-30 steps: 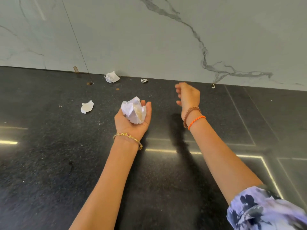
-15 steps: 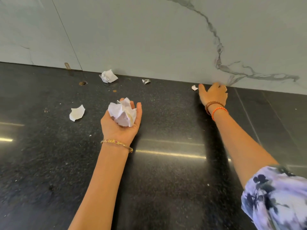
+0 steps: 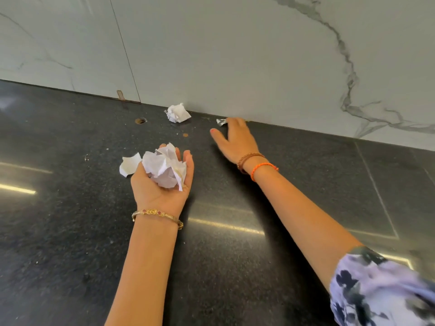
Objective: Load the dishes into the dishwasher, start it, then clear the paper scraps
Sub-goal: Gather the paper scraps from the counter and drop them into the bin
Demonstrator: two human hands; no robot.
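Head view: two hands over a black counter [image 3: 70, 231], paper scraps scattered.
Left hand [image 3: 162, 182], palm up, cups a paper wad [image 3: 164, 168] in curled fingers. Right hand [image 3: 235, 140] lies palm down, fingers extended, touching a small scrap [image 3: 220, 121] at the wall [image 3: 235, 55]. A crumpled ball [image 3: 177, 112] sits by the wall; a torn piece [image 3: 128, 164] lies just beside the left hand.

Wall [image 3: 235, 67] close behind scraps [image 3: 178, 113] (counter's back edge)

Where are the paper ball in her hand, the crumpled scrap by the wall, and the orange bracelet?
paper ball [image 3: 164, 167], head view, its crumpled middle.
crumpled scrap [image 3: 177, 112], head view, its centre.
orange bracelet [image 3: 263, 166], head view, the band's top.
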